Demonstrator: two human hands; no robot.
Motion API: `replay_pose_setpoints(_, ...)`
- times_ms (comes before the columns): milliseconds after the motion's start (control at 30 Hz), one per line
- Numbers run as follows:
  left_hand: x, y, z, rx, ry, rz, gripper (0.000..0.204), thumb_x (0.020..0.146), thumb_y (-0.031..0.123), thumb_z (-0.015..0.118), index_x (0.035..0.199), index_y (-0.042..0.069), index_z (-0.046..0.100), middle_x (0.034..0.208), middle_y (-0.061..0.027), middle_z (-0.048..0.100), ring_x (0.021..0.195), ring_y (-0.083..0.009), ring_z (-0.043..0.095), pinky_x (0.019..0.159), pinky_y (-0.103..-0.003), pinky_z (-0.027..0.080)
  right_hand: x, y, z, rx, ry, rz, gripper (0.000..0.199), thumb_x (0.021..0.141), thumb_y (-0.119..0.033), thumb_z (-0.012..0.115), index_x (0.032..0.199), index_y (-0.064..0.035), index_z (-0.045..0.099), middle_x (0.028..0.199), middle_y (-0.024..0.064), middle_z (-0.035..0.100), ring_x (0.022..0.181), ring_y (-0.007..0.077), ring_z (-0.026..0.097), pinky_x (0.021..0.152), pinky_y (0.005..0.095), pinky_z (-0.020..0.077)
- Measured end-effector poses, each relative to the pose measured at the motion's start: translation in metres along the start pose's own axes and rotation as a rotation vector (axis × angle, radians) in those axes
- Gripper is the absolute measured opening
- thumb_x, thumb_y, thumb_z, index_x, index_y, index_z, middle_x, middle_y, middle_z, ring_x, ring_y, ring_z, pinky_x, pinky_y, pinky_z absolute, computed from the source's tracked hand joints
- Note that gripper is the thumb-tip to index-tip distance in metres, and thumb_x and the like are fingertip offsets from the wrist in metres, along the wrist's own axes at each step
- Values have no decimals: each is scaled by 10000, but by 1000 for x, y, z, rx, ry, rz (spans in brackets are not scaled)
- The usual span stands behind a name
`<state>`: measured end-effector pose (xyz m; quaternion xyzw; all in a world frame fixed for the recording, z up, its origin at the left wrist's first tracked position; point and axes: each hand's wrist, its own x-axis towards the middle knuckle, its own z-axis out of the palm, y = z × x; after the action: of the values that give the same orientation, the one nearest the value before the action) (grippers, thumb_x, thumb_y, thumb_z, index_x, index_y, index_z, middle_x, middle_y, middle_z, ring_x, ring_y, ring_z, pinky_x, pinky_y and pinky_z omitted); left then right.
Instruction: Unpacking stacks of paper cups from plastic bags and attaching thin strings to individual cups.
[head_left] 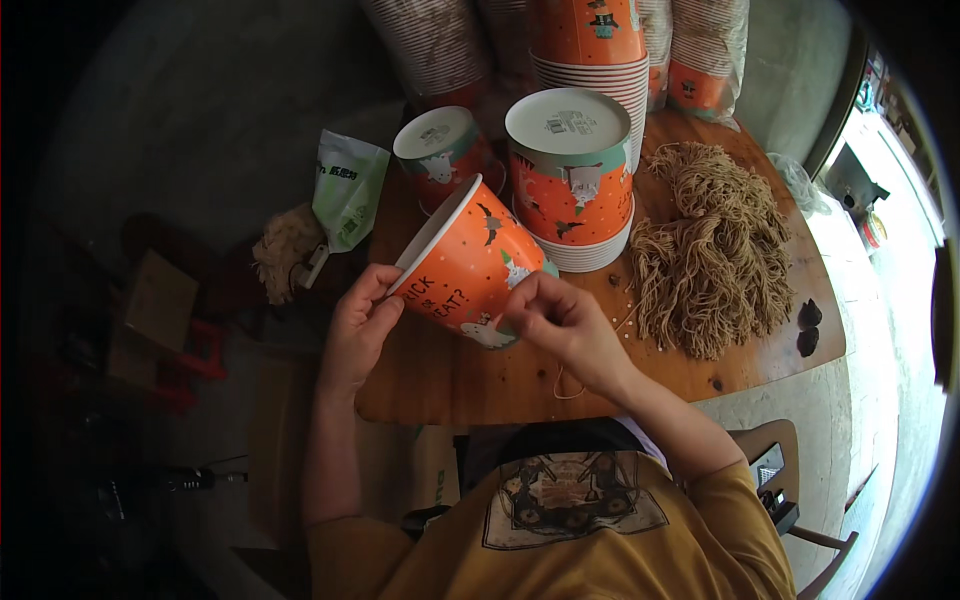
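An orange paper bucket [470, 265] with a white rim, green base band and Halloween figures is tilted above the near part of the wooden table, its mouth to the upper left. My left hand [365, 320] grips it by the rim, thumb outside. Close to its base, my right hand [560, 325] is closed in a pinch against the side. A thin tan cord [568, 393] loops out below that hand; the fingers hide where it is pinched. Right of my hands lies a big pile of tan cords [715, 260].
Upside-down orange buckets [570, 190] stand stacked beyond my hands, with a shorter one [440, 150] to their left. Bagged stacks [710, 60] rise at the back. A green-and-white pouch [350, 190] lies at the left table edge. Dark pieces [808, 328] sit near the right edge.
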<state>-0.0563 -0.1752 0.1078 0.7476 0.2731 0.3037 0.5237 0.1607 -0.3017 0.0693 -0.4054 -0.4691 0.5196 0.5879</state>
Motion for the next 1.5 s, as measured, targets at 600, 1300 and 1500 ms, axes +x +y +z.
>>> replay_pose_setpoints(600, 45, 54, 8, 173, -47, -196, 431, 884, 134, 585, 1241, -64, 449, 1104, -159, 633, 987, -170, 613, 835, -289, 488, 13, 6, 12, -732, 161, -636, 115, 808, -51, 638, 895, -34, 566, 1055, 82, 617, 942, 268, 554, 834, 343, 437)
replay_pose_setpoints(1300, 115, 49, 29, -329, -188, -396, 218, 885, 246, 645, 952, 43, 599, 920, -41, 607, 872, -131, 594, 838, -278, 498, 24, 14, -9, -734, 372, -563, 102, 795, -69, 642, 849, -34, 563, 1173, 99, 582, 987, 298, 543, 852, 381, 443)
replay_pose_setpoints(1500, 29, 35, 33, 121, -361, -50, 344, 882, 207, 633, 1169, 49, 528, 1072, -50, 540, 1008, -180, 563, 920, -286, 435, 30, 31, -20, -706, 366, -460, 115, 803, -75, 638, 875, -24, 565, 1148, 120, 581, 989, 331, 560, 849, 398, 459)
